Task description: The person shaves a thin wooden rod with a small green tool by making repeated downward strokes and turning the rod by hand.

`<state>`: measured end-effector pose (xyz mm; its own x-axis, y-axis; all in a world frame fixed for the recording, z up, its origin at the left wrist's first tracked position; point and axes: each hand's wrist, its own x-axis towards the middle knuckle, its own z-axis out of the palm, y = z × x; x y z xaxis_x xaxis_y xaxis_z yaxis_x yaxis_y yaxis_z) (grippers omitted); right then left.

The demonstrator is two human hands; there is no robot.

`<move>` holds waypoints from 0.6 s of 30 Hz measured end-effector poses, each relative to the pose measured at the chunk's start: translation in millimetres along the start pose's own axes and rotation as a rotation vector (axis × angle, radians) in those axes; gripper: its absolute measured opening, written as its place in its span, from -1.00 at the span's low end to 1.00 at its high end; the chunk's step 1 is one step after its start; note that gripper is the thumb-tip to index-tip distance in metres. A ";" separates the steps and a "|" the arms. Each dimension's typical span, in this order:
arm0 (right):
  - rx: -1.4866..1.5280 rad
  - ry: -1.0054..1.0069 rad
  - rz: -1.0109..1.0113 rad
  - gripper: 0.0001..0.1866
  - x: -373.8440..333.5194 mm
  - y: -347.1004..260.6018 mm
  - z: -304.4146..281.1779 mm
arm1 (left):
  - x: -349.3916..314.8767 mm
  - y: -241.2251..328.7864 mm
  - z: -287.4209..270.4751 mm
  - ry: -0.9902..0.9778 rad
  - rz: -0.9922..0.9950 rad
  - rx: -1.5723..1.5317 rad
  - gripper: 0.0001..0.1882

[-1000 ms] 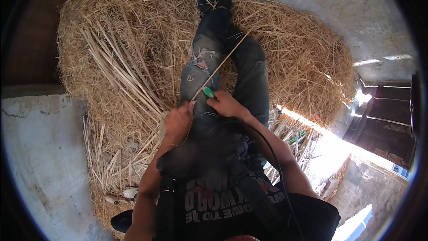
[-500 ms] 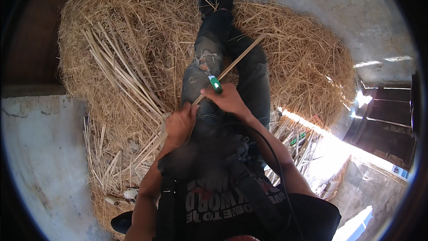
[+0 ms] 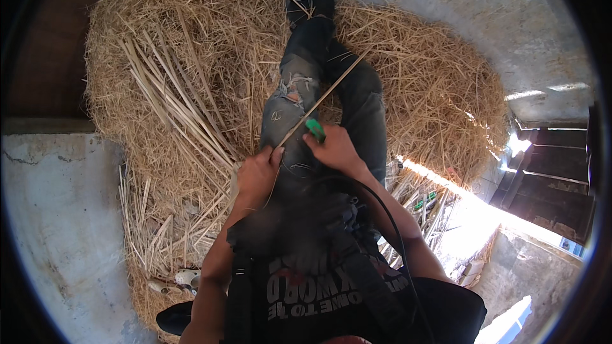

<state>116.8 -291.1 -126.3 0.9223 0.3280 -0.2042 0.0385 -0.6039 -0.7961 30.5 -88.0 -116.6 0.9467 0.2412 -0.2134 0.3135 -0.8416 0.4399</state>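
A long, thin bamboo-like strip (image 3: 333, 91) slants across my thighs, its far end pointing up and right over the straw. My left hand (image 3: 256, 173) is closed on the near end of this strip, thumb and fingers pinched together. Just right of the strip, my right hand (image 3: 338, 149) is wrapped round what looks like a green-handled knife (image 3: 314, 129); its blade cannot be made out. The right fingers sit close to the strip, but I cannot tell whether they touch it. A fine loose fibre hangs below my left hand.
My outstretched legs (image 3: 290, 105) lie over a broad heap of straw (image 3: 433, 70). A bundle of pale strips (image 3: 172, 105) rests at left. More cut strips lie near my left elbow and right forearm. Concrete walls (image 3: 64, 197) enclose the straw; dark slatted boards (image 3: 548, 169) stand at right.
My right hand has drawn slightly right and down, off the strip, and the green-handled knife has turned with it. The strip appears rotated thinner edge up. My left hand stays in place.
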 end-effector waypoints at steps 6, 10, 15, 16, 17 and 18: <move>-0.144 0.046 0.011 -0.56 27.1 68.7 -17.6 | -8.0 -1.2 -5.6 0.055 0.067 -0.065 -0.60; -0.217 0.091 0.064 -0.53 39.5 75.1 -26.0 | -14.8 -7.5 -7.7 0.022 0.024 -0.092 -0.60; -0.148 0.078 0.078 -0.57 50.7 74.7 -22.6 | -17.1 -11.0 -7.1 0.002 0.017 -0.083 -0.59; -0.123 0.063 0.076 -0.58 51.5 74.1 -20.4 | -17.1 -10.3 -7.3 0.001 0.016 -0.086 -0.59; -0.115 0.046 0.074 -0.59 50.5 73.3 -16.8 | -16.9 -9.3 -7.6 0.000 0.015 -0.088 -0.59; -0.106 0.029 0.072 -0.59 47.7 72.2 -11.6 | -16.6 -8.2 -7.8 -0.002 0.015 -0.091 -0.59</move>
<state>168.0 -327.5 -186.9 0.9349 0.2610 -0.2406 0.0112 -0.6990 -0.7150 12.8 -81.3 -109.8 0.9512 0.2281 -0.2078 0.3050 -0.7974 0.5207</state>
